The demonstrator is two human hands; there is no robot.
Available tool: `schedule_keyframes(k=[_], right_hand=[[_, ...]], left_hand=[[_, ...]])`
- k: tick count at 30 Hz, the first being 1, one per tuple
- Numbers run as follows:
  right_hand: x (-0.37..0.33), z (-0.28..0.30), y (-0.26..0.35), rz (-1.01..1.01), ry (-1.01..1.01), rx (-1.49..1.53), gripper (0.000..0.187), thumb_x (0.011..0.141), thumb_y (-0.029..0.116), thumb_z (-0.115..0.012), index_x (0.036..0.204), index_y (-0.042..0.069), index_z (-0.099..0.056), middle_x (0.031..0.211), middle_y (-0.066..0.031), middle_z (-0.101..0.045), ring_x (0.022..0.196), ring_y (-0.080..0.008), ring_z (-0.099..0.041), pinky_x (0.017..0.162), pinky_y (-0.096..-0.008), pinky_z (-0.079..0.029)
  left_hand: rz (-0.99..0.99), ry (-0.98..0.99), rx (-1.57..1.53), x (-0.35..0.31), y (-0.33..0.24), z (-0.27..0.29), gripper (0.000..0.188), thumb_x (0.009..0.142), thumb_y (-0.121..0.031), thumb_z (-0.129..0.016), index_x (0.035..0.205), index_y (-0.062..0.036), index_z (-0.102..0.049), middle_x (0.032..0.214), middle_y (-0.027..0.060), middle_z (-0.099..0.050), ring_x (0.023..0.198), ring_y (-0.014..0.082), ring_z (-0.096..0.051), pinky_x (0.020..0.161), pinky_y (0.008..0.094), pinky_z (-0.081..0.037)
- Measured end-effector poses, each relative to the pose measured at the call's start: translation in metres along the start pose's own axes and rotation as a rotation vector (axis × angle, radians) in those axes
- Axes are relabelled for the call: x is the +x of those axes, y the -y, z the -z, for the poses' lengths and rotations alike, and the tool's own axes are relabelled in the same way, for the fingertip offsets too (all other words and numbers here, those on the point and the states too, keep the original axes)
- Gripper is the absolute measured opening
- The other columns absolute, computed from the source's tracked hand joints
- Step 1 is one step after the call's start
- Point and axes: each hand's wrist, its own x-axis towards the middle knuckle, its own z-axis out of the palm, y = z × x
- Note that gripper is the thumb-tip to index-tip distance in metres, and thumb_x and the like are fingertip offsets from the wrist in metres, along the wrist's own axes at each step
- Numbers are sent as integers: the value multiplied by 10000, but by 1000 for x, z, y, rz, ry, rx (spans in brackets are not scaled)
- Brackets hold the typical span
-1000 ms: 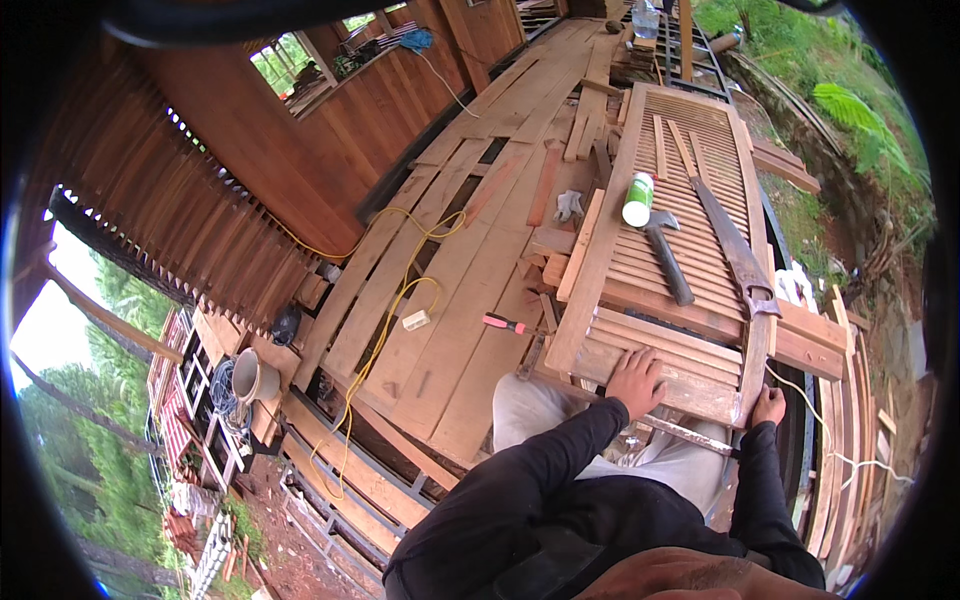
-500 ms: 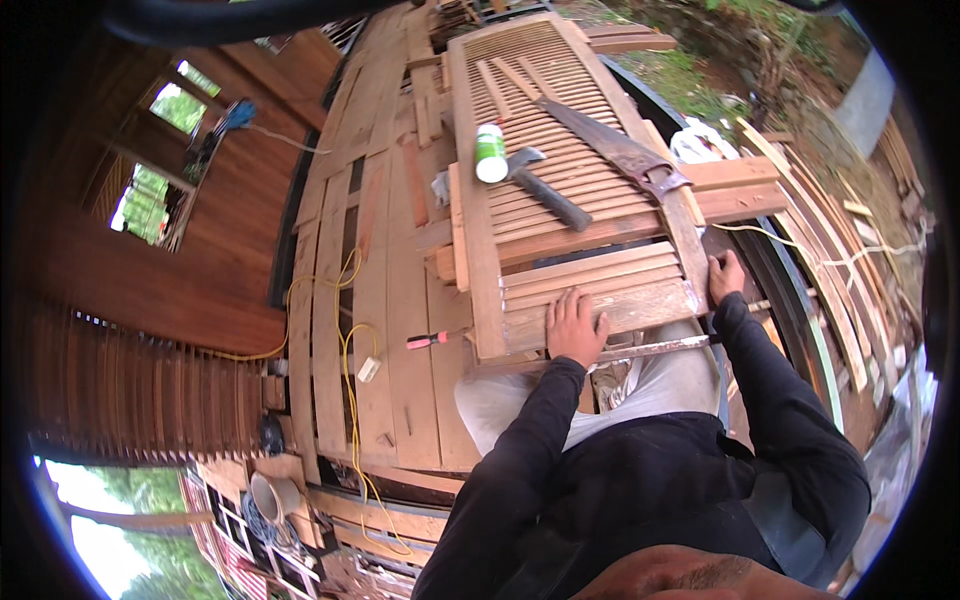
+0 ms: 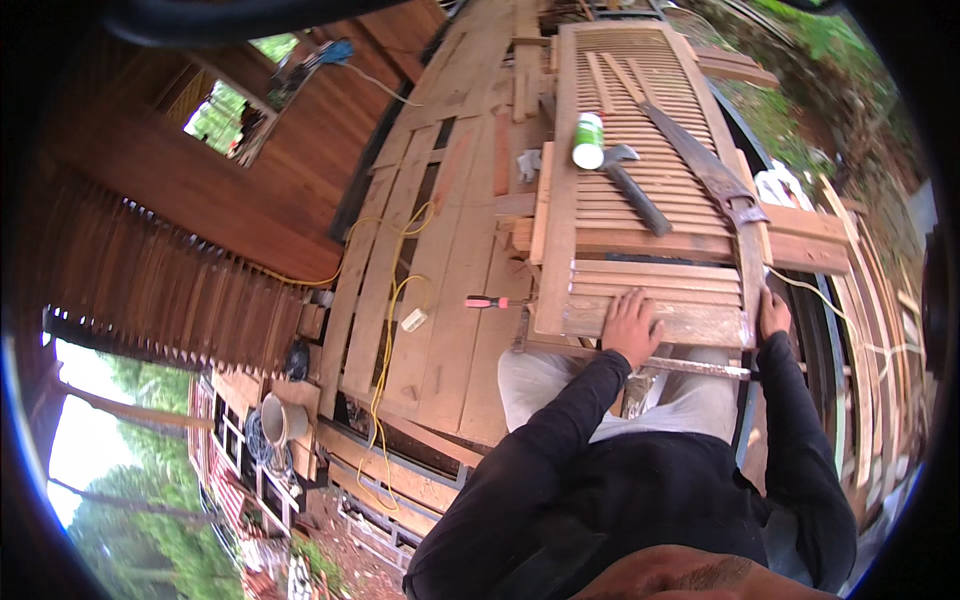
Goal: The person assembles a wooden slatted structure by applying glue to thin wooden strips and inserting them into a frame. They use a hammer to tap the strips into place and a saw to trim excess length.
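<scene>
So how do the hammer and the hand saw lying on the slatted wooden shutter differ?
The dark-handled hammer is short and lies near the middle of the slatted wooden shutter; the long rusty-bladed hand saw is much longer and runs along its right side. The hammer's head sits beside a white bottle with a green cap; the saw's handle points toward the right hand. Both lie flat, untouched.

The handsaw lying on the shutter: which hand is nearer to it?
Right. The right hand sits at the shutter's corner beside the handsaw's handle; the left hand lies flat further left on the slats.
</scene>
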Motion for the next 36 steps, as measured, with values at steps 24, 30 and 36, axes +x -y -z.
schedule_keyframes(k=[24,30,36], right_hand=[[8,-5,-1,-31,38,-19,729,1016,613,-480,1134,-54,-749,1078,-318,-729,1097,-443,-703,962,-479,-508],[9,-6,-11,-41,48,10,733,1013,618,-479,1135,-52,-750,1072,-311,-734,1080,-429,-711,957,-469,-510],[11,-6,-8,-41,39,16,735,1005,617,-489,1125,-61,-745,1057,-315,-733,1066,-426,-714,953,-468,-512]], left_hand=[[255,-35,-577,11,-1,19,365,945,-177,-677,1259,5,-640,1252,170,-685,1239,334,-619,1132,467,-427],[-125,-278,-779,51,-95,231,281,891,-49,-701,1168,-2,-687,1063,119,-748,998,313,-717,939,434,-557],[-714,-714,-274,17,-168,391,99,801,-147,-746,888,-105,-767,954,49,-750,902,222,-718,910,447,-577]])
